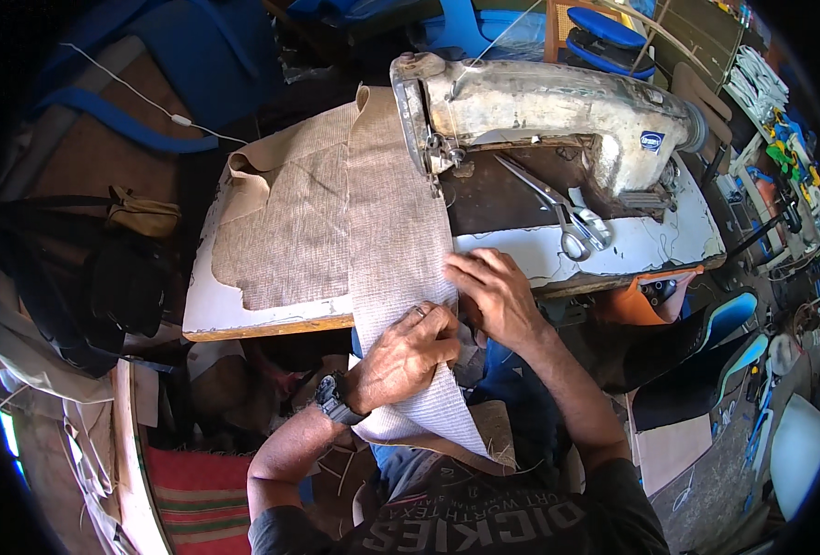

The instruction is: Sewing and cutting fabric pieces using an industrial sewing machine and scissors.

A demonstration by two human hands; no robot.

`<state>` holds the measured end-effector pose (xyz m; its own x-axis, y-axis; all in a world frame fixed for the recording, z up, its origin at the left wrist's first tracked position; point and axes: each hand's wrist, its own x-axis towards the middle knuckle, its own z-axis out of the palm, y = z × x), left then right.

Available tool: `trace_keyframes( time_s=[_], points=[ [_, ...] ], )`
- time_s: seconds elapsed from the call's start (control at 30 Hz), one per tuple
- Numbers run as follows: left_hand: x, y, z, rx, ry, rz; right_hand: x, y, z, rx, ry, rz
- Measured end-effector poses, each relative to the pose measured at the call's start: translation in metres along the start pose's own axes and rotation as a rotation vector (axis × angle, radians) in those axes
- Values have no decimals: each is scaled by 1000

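Note:
A long strip of beige woven fabric (396,213) runs from under the head of an old, worn sewing machine (539,102) down over the table edge to my lap. My left hand (410,351), with a watch at the wrist, is closed on the strip just below that edge. Along the strip's right border, my right hand (498,296) pinches the fabric edge with bent fingers. A wider fabric piece (285,213) lies to the left, its far corner curled up. Large metal scissors (558,203) rest on the table beneath the machine's arm.
The white tabletop (215,310) has a worn wooden front edge. A dark bag (128,277) sits left of it. Striped red cloth (197,495) lies low on the left. At right are dark curved panels (687,370) and cluttered tools. Blue chairs (178,65) stand behind.

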<state>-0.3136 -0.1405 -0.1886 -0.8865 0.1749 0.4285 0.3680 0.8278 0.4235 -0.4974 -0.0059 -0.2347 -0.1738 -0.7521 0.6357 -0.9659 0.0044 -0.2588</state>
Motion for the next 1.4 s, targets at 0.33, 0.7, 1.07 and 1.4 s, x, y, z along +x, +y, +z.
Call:
trace_keyframes(
  time_s=[0.33,0.7,1.07,1.4],
  points=[
    [13,-41,-31,-58,55,-180,1,1,2,-26,-52,12],
    [28,-128,-33,4,-99,-57,10,-1,-7,-18,-75,-4],
    [37,-148,-33,-20,-103,-52,27,9,-6,-7,-118,46],
    [45,-162,-33,33,-95,-50,37,19,-2,23,-153,88]
  ],
)
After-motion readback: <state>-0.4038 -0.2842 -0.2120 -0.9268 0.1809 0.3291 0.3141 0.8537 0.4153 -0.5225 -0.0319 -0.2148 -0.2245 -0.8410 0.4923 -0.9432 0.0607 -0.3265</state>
